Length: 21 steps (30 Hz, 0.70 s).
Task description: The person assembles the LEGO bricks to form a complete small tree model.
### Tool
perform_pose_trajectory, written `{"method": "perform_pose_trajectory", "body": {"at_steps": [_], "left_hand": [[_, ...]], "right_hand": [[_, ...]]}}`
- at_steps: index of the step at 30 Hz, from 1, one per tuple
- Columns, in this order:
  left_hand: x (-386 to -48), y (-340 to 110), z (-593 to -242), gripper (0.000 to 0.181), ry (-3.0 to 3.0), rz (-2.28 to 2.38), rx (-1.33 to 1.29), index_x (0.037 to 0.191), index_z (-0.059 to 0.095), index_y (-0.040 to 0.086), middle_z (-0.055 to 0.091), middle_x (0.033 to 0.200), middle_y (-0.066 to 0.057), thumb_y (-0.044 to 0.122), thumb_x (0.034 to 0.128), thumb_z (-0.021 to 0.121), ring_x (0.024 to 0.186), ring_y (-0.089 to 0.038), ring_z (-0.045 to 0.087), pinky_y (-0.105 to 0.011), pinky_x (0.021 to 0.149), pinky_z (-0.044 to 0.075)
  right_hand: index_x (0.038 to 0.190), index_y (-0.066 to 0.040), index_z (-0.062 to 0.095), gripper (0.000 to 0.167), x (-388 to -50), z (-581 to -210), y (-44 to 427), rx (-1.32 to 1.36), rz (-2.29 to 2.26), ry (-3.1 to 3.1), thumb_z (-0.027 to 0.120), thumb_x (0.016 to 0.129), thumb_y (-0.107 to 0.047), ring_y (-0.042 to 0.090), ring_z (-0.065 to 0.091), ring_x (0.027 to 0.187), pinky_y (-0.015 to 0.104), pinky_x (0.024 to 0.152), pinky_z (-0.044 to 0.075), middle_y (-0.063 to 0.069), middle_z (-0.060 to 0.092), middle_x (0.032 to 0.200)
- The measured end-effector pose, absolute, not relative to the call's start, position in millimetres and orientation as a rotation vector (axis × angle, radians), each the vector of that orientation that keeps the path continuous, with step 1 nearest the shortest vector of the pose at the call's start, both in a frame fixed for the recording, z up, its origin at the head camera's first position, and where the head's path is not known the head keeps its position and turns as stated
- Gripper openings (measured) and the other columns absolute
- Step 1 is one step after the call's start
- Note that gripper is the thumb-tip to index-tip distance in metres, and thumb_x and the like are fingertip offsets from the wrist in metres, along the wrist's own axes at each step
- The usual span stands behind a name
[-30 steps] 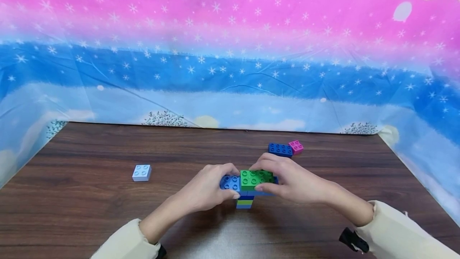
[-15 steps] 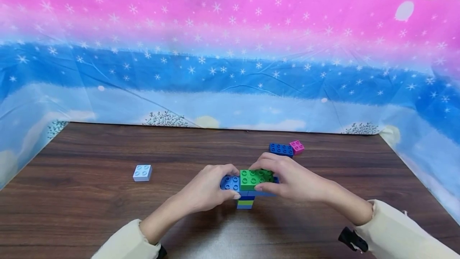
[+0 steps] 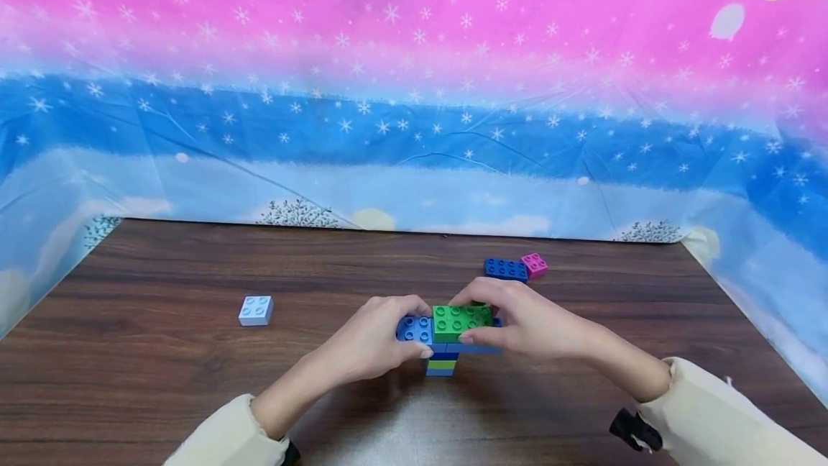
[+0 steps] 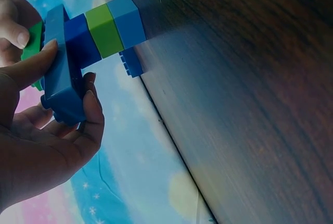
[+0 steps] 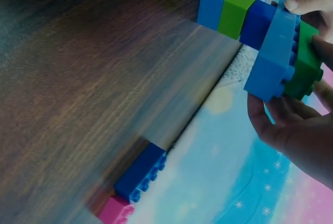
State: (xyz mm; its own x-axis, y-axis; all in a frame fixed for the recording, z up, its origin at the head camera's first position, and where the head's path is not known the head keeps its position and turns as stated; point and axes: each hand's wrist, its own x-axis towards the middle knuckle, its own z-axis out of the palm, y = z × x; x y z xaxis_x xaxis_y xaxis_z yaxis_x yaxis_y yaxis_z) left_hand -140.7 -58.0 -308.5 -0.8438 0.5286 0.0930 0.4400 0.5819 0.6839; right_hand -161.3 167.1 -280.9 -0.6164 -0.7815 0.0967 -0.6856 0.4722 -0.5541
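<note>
1. The left hand (image 3: 371,336) pinched the left end of a long blue row of bricks (image 3: 414,329), thumb on the near side and fingers round the far side
2. The right hand (image 3: 530,322) pinched a green brick (image 3: 453,322) on top of that row, thumb against its near face and fingers reaching round the back
3. Left of the green brick, four of the row's studs showed between the hands
4. Under the row, stacked upright, came a dark blue block (image 4: 80,39), a lime block (image 4: 104,31) and, lowest, a light blue block (image 4: 126,23); I could not tell whether the lowest touched the table (image 3: 129,380)
5. Very little differed from half a second earlier: both hands kept their hold and the stack stood in the same spot
6. Beyond the right hand, a loose navy brick (image 3: 505,269) lay touching a pink brick (image 3: 533,265), both unmoved
7. Well off to the left lay a pale brick (image 3: 255,311), studs up, also unmoved
8. A snowflake cloth (image 3: 388,113) hung behind the table
</note>
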Motion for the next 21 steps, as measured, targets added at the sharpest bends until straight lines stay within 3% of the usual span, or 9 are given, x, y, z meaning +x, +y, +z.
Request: {"method": "perform_pose_trajectory", "body": {"at_steps": [7, 21], "left_hand": [[-141.2, -58.3, -309.3, 0.034, 2.686, 1.115, 0.825, 0.109, 0.058, 0.001, 0.061, 0.096, -0.006, 0.012, 0.0794, 0.071, 0.081, -0.014, 0.056, -0.032, 0.069, 0.047], [-141.0, -57.9, -309.7, 0.033, 2.69, 1.12, 0.834, 0.107, 0.059, 0.001, 0.06, 0.092, -0.005, 0.012, 0.0793, 0.072, 0.078, -0.013, 0.054, -0.032, 0.067, 0.046]], "right_hand": [[0.115, -0.015, 0.053, 0.029, -166.5, -282.8, 169.8, -1.119, -0.936, 2.411, 0.059, 0.09, -0.026, 0.012, 0.053, 0.081, 0.029, 0.067, 0.046, -0.003, 0.06, 0.104], [0.111, -0.016, 0.056, 0.025, -169.0, -286.1, 169.8, -1.127, -0.957, 2.407, 0.061, 0.088, -0.026, 0.013, 0.05, 0.076, 0.027, 0.065, 0.044, -0.006, 0.06, 0.096]]}}
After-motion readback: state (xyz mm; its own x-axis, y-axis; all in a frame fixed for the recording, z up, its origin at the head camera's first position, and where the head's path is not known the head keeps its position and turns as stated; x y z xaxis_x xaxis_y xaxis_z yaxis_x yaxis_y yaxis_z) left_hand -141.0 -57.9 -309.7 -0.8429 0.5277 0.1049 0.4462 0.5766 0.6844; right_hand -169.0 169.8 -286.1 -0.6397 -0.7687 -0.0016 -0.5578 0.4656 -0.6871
